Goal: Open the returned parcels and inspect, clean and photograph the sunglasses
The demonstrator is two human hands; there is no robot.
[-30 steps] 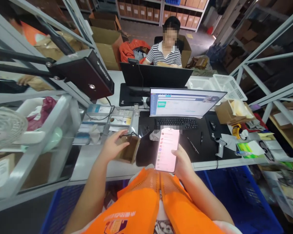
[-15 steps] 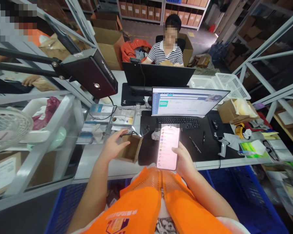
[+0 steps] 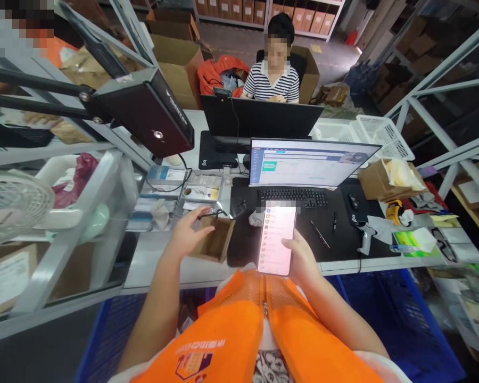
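Left hand (image 3: 187, 234) shifted little, fingers loose on cardboard box (image 3: 213, 242), right hand (image 3: 301, 258) gripping glossy phone (image 3: 277, 240)

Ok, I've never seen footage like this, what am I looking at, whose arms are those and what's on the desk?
This is one view from a camera worn on a person's head, looking down at their own bare arms. The right hand has a grip on a lit phone. The left hand rests on an open cardboard box on the desk. Beyond lie a keyboard, a monitor, two pens and a scanner. A second person in a striped shirt sits across the desk.
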